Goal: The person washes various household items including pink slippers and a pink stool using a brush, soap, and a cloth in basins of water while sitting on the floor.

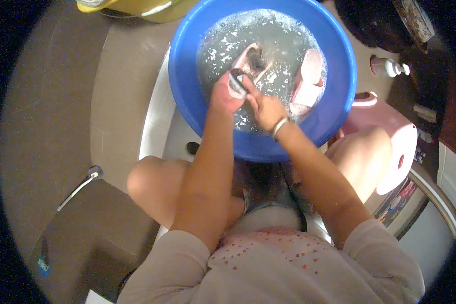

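A blue plastic basin (344,85) of sudsy water stands before me. A pink slide sandal (244,57) is in it, left of centre, with a dark, blurred patch at its opening. My left hand (226,93) grips the near end of this sandal. My right hand (268,108), with a band at the wrist, is beside it, index finger stretched towards a dark and white item (238,83) at my left palm. What that item is, and whether my right fingers close on it, I cannot tell. A second pink slide sandal (307,85) lies in the water at the basin's right side.
A pink plastic stool (393,131) is right of the basin, near my knee. A pump bottle (389,67) lies farther right. Part of a yellow container (136,9) shows at the upper left. A pale raised edge (155,110) runs left of the basin, near a dark round hole (192,148).
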Demonstrator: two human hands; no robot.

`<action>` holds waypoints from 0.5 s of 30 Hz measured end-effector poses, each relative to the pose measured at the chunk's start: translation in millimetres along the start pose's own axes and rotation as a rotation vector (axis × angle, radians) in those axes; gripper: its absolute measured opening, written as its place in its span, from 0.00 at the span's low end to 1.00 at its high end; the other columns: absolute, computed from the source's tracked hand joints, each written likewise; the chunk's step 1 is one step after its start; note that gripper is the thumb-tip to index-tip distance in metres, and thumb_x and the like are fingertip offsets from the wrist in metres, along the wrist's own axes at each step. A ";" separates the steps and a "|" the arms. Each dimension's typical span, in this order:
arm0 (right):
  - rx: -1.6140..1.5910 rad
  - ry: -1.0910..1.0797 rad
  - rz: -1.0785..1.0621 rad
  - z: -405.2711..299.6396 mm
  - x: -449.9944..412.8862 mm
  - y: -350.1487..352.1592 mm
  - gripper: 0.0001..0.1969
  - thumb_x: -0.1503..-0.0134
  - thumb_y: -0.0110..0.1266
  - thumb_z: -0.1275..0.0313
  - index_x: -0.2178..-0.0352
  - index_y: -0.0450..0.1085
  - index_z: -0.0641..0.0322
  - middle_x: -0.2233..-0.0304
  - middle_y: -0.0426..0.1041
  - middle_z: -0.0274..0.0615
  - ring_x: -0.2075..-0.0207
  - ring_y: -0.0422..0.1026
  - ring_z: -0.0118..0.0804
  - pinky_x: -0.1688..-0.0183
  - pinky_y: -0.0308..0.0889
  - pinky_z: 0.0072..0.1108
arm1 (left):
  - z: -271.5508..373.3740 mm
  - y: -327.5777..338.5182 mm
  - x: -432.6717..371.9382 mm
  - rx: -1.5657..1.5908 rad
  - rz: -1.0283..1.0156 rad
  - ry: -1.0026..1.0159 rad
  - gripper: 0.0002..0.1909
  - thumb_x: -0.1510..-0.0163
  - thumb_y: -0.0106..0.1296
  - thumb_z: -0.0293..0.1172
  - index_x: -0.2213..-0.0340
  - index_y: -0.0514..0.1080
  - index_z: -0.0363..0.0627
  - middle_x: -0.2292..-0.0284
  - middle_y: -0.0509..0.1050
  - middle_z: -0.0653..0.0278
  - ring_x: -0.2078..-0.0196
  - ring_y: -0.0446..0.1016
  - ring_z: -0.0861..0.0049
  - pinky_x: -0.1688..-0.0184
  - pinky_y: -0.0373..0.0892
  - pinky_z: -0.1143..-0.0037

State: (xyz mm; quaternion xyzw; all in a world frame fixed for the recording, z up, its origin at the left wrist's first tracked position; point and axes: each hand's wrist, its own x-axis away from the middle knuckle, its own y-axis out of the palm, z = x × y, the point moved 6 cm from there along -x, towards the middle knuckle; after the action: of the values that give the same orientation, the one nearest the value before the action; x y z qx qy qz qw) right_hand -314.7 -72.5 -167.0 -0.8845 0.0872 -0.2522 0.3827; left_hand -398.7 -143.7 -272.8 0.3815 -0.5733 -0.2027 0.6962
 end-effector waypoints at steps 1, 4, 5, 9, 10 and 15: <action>0.080 0.091 -0.064 13.5 -15.8 -10.2 0.26 0.39 0.37 0.59 0.40 0.46 0.35 0.69 0.74 0.57 0.69 0.73 0.58 0.65 0.68 0.44 | -8.3 19.6 -3.3 0.142 -0.193 -0.124 0.19 0.40 0.33 0.40 0.58 0.68 0.42 0.59 0.72 0.54 0.57 0.70 0.60 0.57 0.67 0.58; 0.120 0.146 -0.036 17.3 -37.8 -15.6 0.26 0.40 0.36 0.61 0.40 0.46 0.36 0.68 0.74 0.57 0.68 0.73 0.58 0.63 0.68 0.42 | -12.1 13.6 -19.5 0.232 -0.065 -0.068 0.20 0.41 0.34 0.42 0.57 0.68 0.41 0.59 0.73 0.53 0.57 0.70 0.57 0.56 0.67 0.57; 0.082 0.078 -0.050 2.6 -24.0 0.6 0.26 0.40 0.36 0.60 0.40 0.46 0.35 0.68 0.74 0.58 0.67 0.73 0.59 0.63 0.68 0.42 | -0.1 5.5 -21.3 0.255 -0.058 -0.031 0.20 0.41 0.34 0.41 0.57 0.68 0.40 0.59 0.73 0.53 0.57 0.71 0.57 0.55 0.67 0.56; 0.045 0.000 -0.125 -26.8 2.8 6.9 0.26 0.40 0.35 0.60 0.40 0.46 0.33 0.69 0.73 0.59 0.68 0.73 0.59 0.62 0.68 0.44 | 12.9 -24.6 -12.4 0.293 -0.357 -0.057 0.21 0.41 0.34 0.42 0.58 0.69 0.40 0.60 0.73 0.52 0.59 0.71 0.57 0.54 0.66 0.55; 0.104 0.081 -0.117 -7.8 -14.2 -5.8 0.26 0.40 0.37 0.59 0.40 0.47 0.38 0.68 0.73 0.58 0.67 0.74 0.58 0.62 0.68 0.43 | -1.6 -18.7 -20.1 0.284 -0.197 -0.053 0.20 0.42 0.34 0.42 0.58 0.69 0.41 0.61 0.73 0.53 0.59 0.71 0.57 0.55 0.66 0.55; -0.061 -0.092 -0.079 -32.4 -10.9 10.9 0.27 0.41 0.39 0.61 0.40 0.47 0.43 0.67 0.73 0.60 0.66 0.72 0.61 0.61 0.67 0.44 | 22.1 -40.1 -23.1 0.305 -0.178 0.007 0.20 0.43 0.35 0.43 0.59 0.69 0.43 0.62 0.74 0.55 0.61 0.72 0.57 0.59 0.67 0.52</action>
State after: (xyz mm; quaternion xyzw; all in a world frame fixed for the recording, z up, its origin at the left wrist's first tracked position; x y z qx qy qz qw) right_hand -340.2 -96.8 -160.2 -0.9092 0.0421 -0.2236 0.3488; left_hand -419.6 -158.8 -317.1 0.5325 -0.5589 -0.1730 0.6117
